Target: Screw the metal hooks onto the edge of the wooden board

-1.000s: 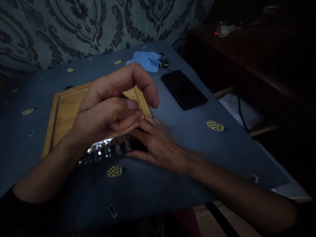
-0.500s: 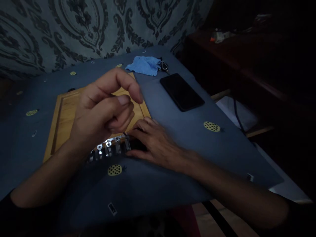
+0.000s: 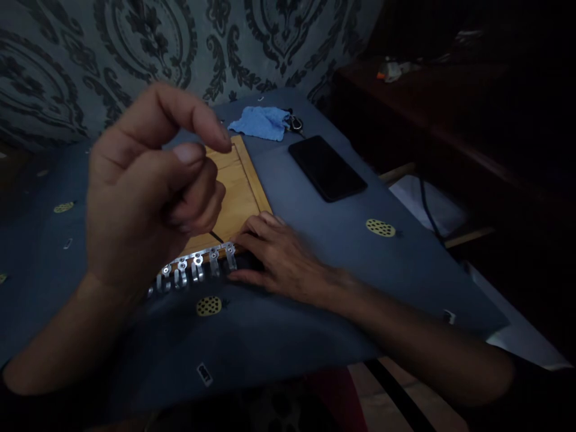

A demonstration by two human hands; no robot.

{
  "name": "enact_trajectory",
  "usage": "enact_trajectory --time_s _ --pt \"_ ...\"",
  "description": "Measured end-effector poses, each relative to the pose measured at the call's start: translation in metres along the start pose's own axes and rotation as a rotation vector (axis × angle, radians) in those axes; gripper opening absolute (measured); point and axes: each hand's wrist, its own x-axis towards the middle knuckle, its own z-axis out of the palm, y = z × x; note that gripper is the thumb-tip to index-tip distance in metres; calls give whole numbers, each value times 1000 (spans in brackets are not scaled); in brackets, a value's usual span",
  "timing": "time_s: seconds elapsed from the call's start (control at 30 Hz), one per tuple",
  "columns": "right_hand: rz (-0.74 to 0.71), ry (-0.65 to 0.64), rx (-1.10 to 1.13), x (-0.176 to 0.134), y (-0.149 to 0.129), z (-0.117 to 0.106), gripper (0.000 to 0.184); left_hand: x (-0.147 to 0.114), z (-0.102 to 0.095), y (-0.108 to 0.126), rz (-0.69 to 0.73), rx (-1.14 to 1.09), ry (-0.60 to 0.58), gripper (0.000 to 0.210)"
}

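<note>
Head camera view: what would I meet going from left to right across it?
Going by visible middles: left hand → shiny metal strip with prongs → right hand → black phone → pale flat item.

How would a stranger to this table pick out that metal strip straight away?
Find the blue-grey tablecloth, then the wooden board lying on it. Along the board's near edge, beside the right hand, runs the metal strip. Its row of shiny, hook-like pieces sets it apart from the smooth board and the flat black phone.
</note>
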Motion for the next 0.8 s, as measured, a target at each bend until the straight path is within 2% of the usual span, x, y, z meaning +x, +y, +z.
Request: enact_trajectory --time_s 0.2,0.33,0.47,0.8 --pt "-5 9 -21 0 0 1 51 -8 -1 -18 3 -33 119 30" --pt "1 8 -25 1 0 1 53 -10 -2 -21 15 -45 163 25" --pt "0 4 -36 1 0 1 55 -11 0 -20 -27 -45 224 29" --pt "-8 10 -34 1 -1 1 57 -11 1 -24 2 -64 216 31"
